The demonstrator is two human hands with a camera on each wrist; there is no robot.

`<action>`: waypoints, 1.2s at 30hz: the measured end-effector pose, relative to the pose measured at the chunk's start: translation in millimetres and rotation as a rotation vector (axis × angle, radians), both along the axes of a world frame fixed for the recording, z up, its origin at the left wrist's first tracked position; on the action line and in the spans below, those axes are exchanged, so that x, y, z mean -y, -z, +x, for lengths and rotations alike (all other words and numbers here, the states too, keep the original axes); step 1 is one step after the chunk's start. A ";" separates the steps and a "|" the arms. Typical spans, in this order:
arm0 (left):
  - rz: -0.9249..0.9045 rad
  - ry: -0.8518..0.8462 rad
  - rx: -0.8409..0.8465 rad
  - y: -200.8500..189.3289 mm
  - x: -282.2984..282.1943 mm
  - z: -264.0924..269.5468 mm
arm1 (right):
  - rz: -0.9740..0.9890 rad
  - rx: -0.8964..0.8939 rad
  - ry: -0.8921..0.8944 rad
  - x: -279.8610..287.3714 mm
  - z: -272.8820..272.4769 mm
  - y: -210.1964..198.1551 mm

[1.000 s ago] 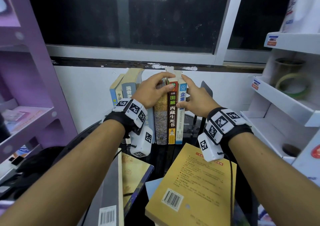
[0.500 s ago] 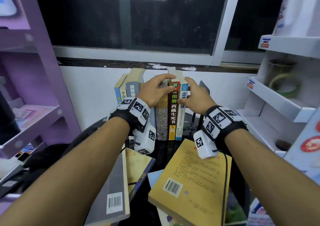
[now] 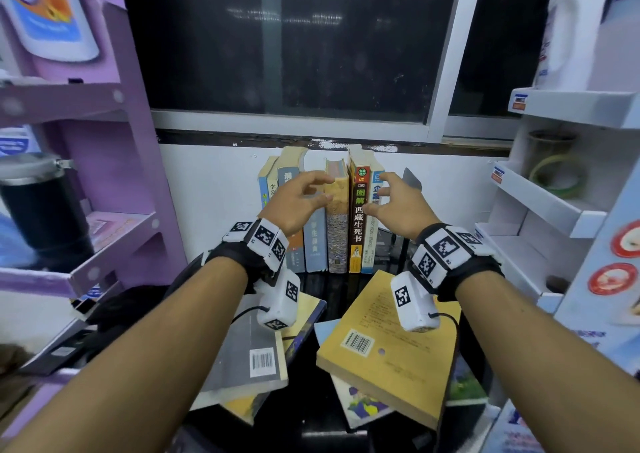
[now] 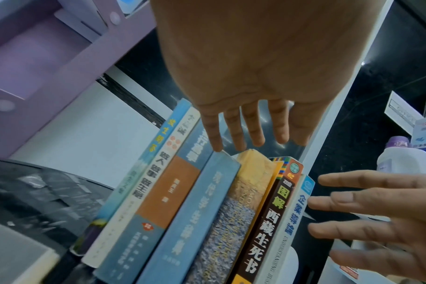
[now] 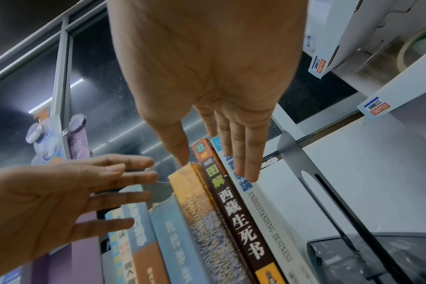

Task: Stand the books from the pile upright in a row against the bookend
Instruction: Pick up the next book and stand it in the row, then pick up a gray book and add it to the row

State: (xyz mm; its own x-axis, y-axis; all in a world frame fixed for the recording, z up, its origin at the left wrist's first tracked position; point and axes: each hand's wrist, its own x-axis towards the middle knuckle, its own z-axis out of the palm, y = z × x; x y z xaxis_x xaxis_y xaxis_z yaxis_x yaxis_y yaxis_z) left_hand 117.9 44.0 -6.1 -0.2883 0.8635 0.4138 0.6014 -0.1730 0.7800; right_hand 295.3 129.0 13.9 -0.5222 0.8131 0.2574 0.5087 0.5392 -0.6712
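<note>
Books (image 3: 337, 217) stand upright in a row left of the bookend (image 3: 410, 180), so it stops them from falling. Your left hand (image 3: 299, 201) and right hand (image 3: 398, 203) hover before them, fingers spread — holding nothing, probably as guards — while the pile (image 3: 388, 352) waits nearer you.

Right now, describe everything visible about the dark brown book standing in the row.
The dark brown book stands upright in the row, spine outward, with large pale Chinese characters, green-yellow characters above, an orange top panel marked 02 and a yellow band at the bottom. It looks like a paperback. The mottled tan book is on one side, a white and blue book on the other. Neither hand grips it.
</note>
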 end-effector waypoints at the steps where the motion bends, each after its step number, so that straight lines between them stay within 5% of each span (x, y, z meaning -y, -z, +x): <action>1: -0.025 -0.015 0.006 1.6 6.9 -3.0 | -0.005 0.013 -0.003 5.6 -1.2 0.6; 13: -0.337 -0.333 0.043 45.9 85.5 -67.3 | -0.280 0.237 -0.208 60.6 -61.5 38.1; 27: -0.751 -0.447 0.148 96.3 114.8 -108.7 | -0.395 0.442 -0.221 93.7 -117.0 83.7; 36: -0.736 -0.473 0.250 101.3 117.8 -115.8 | -0.406 0.461 -0.194 87.8 -132.6 98.5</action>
